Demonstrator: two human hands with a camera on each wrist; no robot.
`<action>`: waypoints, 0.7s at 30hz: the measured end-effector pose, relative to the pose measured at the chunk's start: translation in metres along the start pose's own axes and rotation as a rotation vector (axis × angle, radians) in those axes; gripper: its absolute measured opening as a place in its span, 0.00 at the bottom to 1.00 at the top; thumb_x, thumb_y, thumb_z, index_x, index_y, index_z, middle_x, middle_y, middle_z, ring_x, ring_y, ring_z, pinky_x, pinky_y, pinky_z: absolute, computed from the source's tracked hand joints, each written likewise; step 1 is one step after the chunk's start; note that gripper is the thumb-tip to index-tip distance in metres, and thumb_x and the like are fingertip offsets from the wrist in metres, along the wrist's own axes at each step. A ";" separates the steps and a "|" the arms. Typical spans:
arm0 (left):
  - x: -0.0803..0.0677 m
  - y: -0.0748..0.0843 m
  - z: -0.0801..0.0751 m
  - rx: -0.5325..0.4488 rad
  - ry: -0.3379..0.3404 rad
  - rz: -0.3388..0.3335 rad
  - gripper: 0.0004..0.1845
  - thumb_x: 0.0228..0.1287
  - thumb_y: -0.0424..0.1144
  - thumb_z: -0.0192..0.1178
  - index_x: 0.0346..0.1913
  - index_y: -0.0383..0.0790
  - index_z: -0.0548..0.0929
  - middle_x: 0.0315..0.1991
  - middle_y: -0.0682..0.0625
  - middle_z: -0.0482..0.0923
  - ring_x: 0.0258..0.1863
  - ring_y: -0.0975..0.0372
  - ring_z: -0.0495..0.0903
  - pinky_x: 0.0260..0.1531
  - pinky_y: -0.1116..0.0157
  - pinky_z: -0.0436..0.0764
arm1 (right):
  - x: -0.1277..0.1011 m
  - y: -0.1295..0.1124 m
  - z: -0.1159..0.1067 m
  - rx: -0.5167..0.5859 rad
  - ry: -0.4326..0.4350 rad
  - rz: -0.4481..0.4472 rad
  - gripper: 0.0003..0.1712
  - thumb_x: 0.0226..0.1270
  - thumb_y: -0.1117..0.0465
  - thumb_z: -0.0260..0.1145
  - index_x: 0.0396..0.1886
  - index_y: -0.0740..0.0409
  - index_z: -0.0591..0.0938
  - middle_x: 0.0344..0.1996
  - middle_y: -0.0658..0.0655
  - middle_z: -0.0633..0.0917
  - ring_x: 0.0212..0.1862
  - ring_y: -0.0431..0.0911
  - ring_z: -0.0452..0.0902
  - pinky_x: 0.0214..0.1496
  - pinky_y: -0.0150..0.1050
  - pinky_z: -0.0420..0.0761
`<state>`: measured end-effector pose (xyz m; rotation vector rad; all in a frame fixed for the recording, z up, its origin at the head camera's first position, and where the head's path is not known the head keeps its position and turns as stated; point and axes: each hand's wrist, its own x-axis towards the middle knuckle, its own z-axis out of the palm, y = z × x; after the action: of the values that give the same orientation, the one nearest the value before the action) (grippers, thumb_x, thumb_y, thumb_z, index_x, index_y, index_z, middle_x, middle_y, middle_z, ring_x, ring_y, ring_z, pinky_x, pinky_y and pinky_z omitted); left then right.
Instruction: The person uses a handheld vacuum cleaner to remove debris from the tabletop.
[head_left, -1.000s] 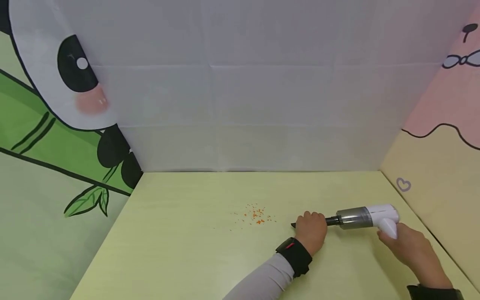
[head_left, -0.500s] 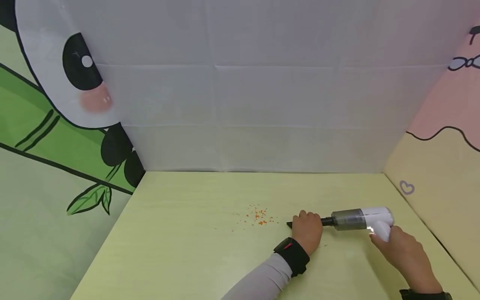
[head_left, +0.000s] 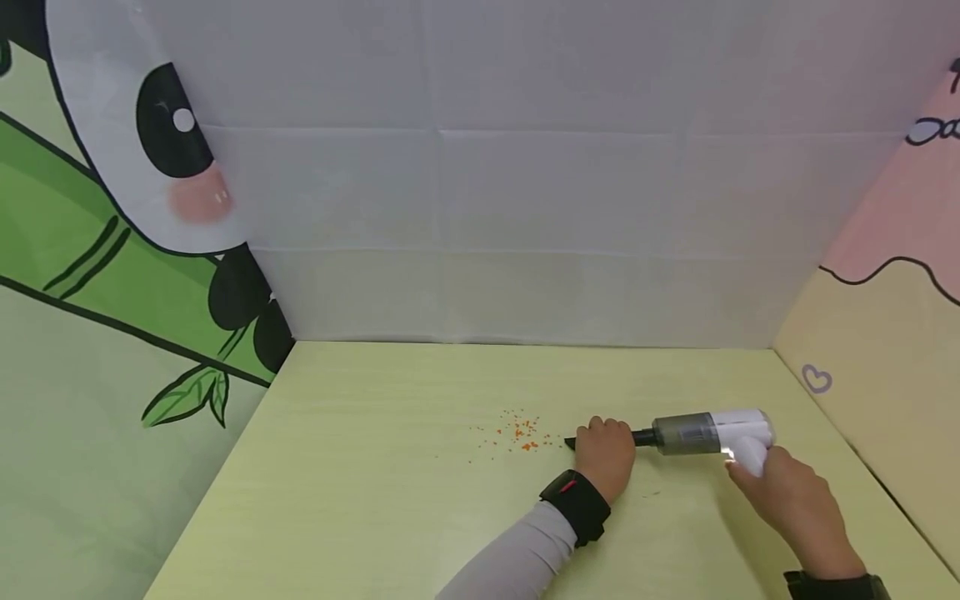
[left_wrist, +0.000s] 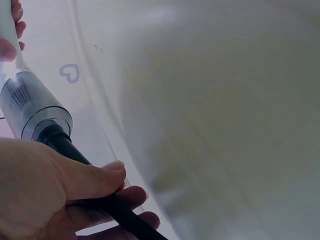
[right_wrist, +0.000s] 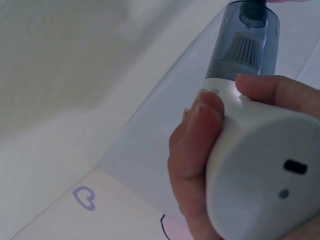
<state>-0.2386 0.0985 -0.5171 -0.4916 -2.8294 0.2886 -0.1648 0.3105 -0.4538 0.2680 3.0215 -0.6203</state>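
Observation:
A white handheld vacuum cleaner [head_left: 738, 427] with a clear grey dust cup [head_left: 684, 434] lies across both hands above the table. My right hand [head_left: 798, 500] grips its white handle, the thumb near a lit spot in the right wrist view. Around the black nozzle [left_wrist: 125, 215] curl the fingers and thumb of my left hand [head_left: 604, 457]. The nozzle's tip pokes out left of that hand, close to the scattered orange crumbs [head_left: 525, 433]. Whether the tip touches the table is hard to tell.
The pale yellow table [head_left: 360, 483] meets a grey-white back wall [head_left: 525, 208]. Printed panels stand at the left [head_left: 75, 400] and right [head_left: 885, 358]. A small dark mark [head_left: 651, 494] lies on the table below the dust cup.
Both hands have shifted left with the vacuum cleaner, bringing the nozzle tip nearer the crumbs. A light has come on near its handle. The head view has turned slightly.

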 end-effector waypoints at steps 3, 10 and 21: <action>0.000 -0.002 -0.001 -0.014 0.010 -0.007 0.08 0.71 0.52 0.62 0.41 0.55 0.85 0.32 0.58 0.80 0.35 0.65 0.77 0.35 0.66 0.78 | 0.000 -0.003 0.000 -0.001 -0.010 0.006 0.32 0.75 0.40 0.57 0.32 0.69 0.71 0.21 0.56 0.73 0.24 0.50 0.70 0.22 0.43 0.67; 0.003 -0.006 -0.002 -0.028 0.031 -0.008 0.08 0.70 0.53 0.63 0.40 0.54 0.85 0.32 0.58 0.80 0.35 0.64 0.77 0.36 0.66 0.78 | 0.003 -0.009 0.000 -0.011 -0.001 0.017 0.34 0.74 0.41 0.58 0.34 0.74 0.70 0.21 0.59 0.73 0.24 0.51 0.70 0.22 0.43 0.68; 0.019 -0.011 0.002 -0.032 -0.012 -0.034 0.08 0.72 0.53 0.61 0.45 0.55 0.84 0.37 0.59 0.81 0.39 0.65 0.77 0.39 0.66 0.78 | 0.017 -0.017 -0.003 -0.017 0.004 0.013 0.34 0.74 0.42 0.58 0.36 0.76 0.69 0.21 0.59 0.73 0.23 0.51 0.70 0.21 0.43 0.68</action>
<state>-0.2599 0.0951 -0.5124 -0.4498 -2.8545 0.2413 -0.1843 0.2992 -0.4455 0.2877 3.0245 -0.5943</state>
